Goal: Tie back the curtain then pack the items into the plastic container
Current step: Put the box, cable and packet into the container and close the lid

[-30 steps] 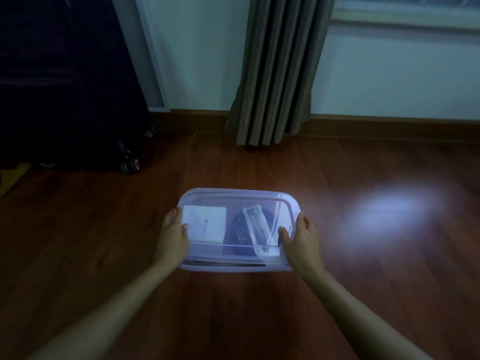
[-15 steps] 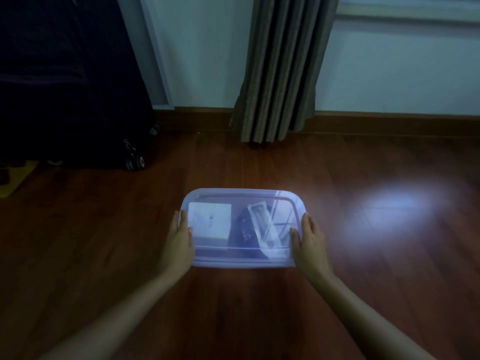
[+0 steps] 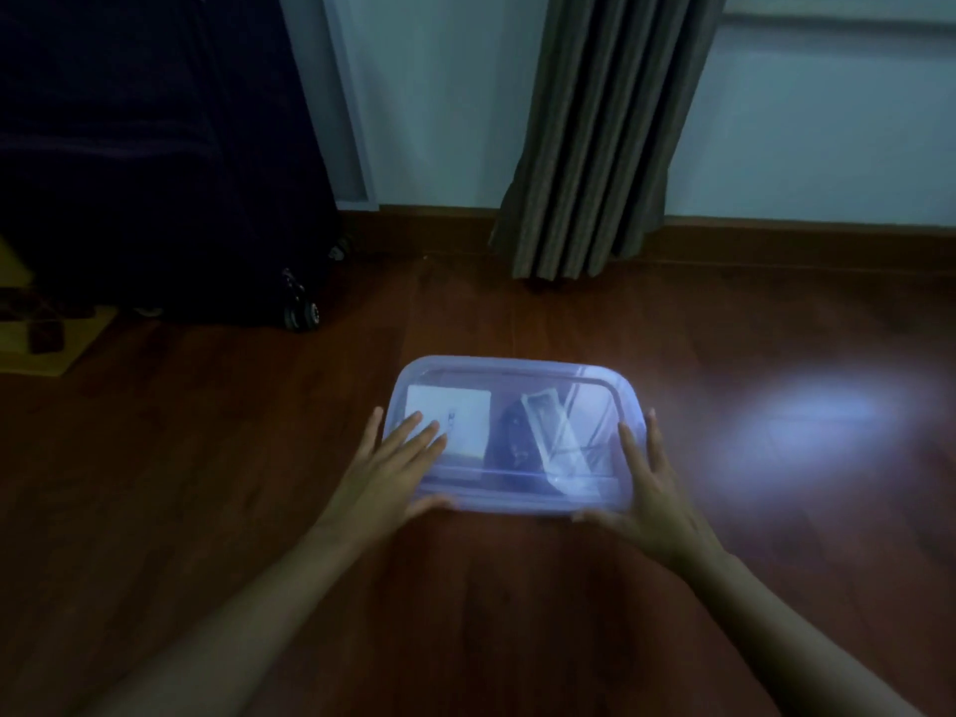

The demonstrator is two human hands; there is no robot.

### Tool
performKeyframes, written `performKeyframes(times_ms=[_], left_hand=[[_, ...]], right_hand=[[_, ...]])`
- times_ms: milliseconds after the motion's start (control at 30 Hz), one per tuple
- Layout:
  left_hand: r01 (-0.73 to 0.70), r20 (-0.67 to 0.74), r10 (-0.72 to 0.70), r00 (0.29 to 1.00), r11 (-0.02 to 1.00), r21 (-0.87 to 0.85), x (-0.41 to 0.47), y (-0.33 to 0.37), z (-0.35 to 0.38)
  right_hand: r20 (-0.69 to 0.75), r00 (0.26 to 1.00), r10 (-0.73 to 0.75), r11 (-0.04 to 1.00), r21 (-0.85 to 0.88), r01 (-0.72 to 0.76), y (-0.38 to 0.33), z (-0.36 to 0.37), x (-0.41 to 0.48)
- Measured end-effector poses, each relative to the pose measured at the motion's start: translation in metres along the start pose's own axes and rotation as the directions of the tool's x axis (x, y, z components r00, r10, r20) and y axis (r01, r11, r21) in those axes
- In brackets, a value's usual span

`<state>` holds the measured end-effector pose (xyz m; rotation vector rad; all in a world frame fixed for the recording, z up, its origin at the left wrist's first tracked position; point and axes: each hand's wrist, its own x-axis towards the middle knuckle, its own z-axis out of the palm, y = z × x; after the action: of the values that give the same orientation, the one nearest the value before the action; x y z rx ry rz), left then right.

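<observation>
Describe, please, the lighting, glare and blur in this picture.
Head view: dim overall; a pale glare patch lies on the reddish-brown wooden floor right of the translucent lidded plastic container; reflections on its lid veil the contents; the left hand looks slightly blurred.

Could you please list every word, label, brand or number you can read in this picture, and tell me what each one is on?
White box inside the plastic container: one small dark mark on its top, too small and blurred to read.
Clear packet beside it: no print can be made out.
Nothing else in view shows legible text.
</observation>
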<state>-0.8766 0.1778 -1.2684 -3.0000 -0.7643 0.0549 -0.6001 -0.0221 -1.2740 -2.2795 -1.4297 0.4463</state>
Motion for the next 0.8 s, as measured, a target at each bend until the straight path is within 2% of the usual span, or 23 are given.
performKeyframes(times_ms=[100, 200, 467, 633, 800], left_hand=[[0.117, -0.014, -0.118, 0.993, 0.992, -0.040, 0.013, -0.006, 0.004], [0.176, -0.009, -0.178, 0.984, 0.979, -0.101, 0.030, -0.023, 0.005], [0.321, 0.030, -0.319, 0.947, 0.941, -0.107, 0.079, -0.093, 0.005], [0.332, 0.084, -0.325, 0.942, 0.938, -0.100, 0.091, -0.122, -0.004], [0.321, 0.103, -0.311, 0.945, 0.943, -0.090, 0.097, -0.136, -0.006]], right_hand=[[-0.022, 0.999, 0.046, 0.998, 0.032, -0.046, -0.015, 0.003, 0.031], [0.023, 0.997, 0.067, 0.997, -0.025, -0.067, -0.027, 0.004, 0.068], [0.102, 0.995, 0.023, 0.994, -0.110, -0.012, -0.059, 0.007, 0.191], [0.135, 0.991, 0.021, 0.998, -0.063, -0.012, -0.074, 0.016, 0.219], [0.179, 0.983, 0.043, 0.991, -0.130, -0.020, -0.085, 0.015, 0.226]])
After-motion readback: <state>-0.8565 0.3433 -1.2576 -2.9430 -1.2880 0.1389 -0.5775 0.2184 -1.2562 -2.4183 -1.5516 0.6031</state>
